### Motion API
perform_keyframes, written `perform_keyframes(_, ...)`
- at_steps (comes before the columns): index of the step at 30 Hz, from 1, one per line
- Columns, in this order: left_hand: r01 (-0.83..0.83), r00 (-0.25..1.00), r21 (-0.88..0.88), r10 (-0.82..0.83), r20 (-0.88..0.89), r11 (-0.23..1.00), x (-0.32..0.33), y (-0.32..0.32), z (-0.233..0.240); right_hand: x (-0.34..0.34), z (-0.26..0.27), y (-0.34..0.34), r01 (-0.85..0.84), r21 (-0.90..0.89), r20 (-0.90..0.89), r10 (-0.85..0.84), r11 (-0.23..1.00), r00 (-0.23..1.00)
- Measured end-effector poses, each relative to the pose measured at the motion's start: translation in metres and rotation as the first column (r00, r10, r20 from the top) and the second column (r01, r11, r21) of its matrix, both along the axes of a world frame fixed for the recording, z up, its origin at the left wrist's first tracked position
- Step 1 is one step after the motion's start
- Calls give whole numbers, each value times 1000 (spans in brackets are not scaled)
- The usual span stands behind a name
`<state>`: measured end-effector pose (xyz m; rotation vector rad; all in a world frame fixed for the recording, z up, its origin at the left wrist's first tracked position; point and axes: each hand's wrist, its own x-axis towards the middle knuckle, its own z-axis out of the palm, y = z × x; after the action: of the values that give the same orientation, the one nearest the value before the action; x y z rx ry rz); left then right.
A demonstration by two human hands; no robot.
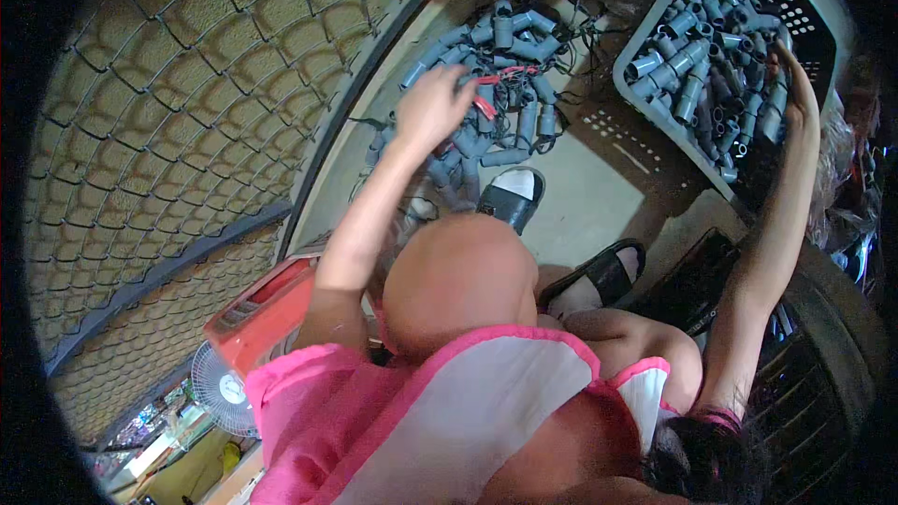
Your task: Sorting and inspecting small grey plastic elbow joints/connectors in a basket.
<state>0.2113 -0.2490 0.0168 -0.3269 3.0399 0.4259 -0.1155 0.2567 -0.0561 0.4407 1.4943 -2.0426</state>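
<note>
My left hand (435, 102) is over a heap of grey plastic pipe fittings (484, 144) on the floor, beside a strip of red material (506, 74). Whether its fingers grip anything cannot be made out. Thin dark ties or wires lie tangled among the fittings. My right hand (796, 88) reaches into a dark plastic basket (673, 128) at the upper right. Its fingers lie against the grey pipe fittings (691, 88) piled inside, and its grip is partly hidden. Many fittings in the basket are joined end to end.
Chain-link fencing (210, 70) runs along the left. A red plastic crate (263, 315) and a fan (230, 387) stand at the lower left. My sandalled feet (512, 200) rest on the floor near the heap. A large black ribbed container (807, 379) stands at the lower right.
</note>
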Motion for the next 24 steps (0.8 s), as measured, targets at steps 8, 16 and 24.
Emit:
perform_keyframes(8,-179,977,54,184,-110,982,-97,22,-68,22,21,6,347,384,-313,-233,856,921)
perform_keyframes(16,-195,826,969,558,79,151,-93,5,16,31,-16,-5,192,761,-306,82,620,949)
perform_keyframes(24,14,994,926,93,-53,377,-59,17,195,72,69,-98,265,643,-658,341,718,672)
